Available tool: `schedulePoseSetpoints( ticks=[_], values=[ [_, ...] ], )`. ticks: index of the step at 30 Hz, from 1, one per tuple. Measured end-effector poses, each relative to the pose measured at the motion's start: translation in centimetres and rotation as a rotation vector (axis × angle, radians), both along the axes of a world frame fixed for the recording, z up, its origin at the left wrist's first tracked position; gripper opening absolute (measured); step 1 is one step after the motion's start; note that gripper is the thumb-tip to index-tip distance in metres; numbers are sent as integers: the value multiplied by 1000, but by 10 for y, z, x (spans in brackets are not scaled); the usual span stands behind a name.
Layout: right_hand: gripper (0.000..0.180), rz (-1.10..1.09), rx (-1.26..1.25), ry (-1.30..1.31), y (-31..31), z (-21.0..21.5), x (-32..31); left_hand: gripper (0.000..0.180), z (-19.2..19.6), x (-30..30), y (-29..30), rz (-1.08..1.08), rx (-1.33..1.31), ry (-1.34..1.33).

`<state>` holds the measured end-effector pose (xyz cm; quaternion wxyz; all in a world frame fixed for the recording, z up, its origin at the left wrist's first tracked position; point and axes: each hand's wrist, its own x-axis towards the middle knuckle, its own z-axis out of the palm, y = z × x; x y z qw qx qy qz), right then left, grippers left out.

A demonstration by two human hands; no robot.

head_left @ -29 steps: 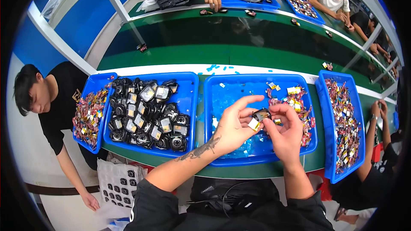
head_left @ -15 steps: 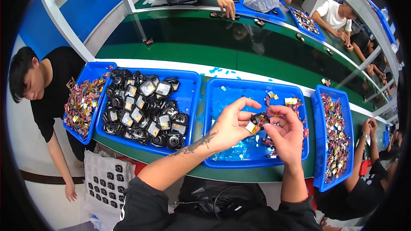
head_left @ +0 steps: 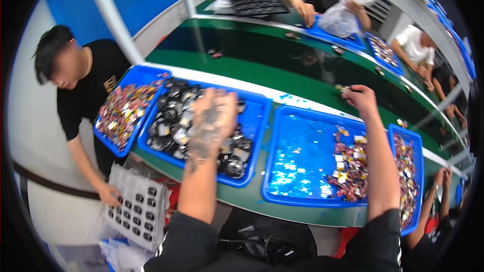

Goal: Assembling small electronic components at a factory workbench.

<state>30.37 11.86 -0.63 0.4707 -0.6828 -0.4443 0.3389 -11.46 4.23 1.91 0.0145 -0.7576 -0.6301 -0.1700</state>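
My right hand [head_left: 362, 99] is stretched out over the green conveyor belt, just past the white rail. Its fingers are pinched at a small electronic assembly [head_left: 343, 89], dark with pale and reddish bits; blur hides its details. Over on the left, my left hand [head_left: 216, 113] hovers above or among the black camera-like housings [head_left: 174, 103] with pale square patches, heaped in a blue tray [head_left: 259, 136]. Motion smears its fingers, and I cannot tell whether it touches a housing. Between my arms a second blue tray [head_left: 297, 204] contains small reddish, yellow and white flex parts [head_left: 348, 171] and blue film scraps.
Narrower blue trays of small parts stand at the left [head_left: 126, 111] and right [head_left: 406, 171]. A co-worker [head_left: 83, 80] at the left touches a white compartment tray [head_left: 133, 206]. Small assemblies lie along the belt [head_left: 242, 73]. Across it, another person handles a clear plastic bag [head_left: 343, 20].
My hands have parted: the right went forward over the belt with a small assembly, the left across to the black housings. The view has shifted. The left co-worker's hand now reaches the white tray.
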Motion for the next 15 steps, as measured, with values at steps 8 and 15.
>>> schedulePoseSetpoints(
  ticks=[8, 15],
  values=[
    [22, -120, 152, -762, -20, -6, 16, 22, 7, -14, 9, -31, 23, -171],
    [17, 459, -214, -997, -132, 22, -7, 13, 35, 61, -14, -426, -430, -1538]
  ],
)
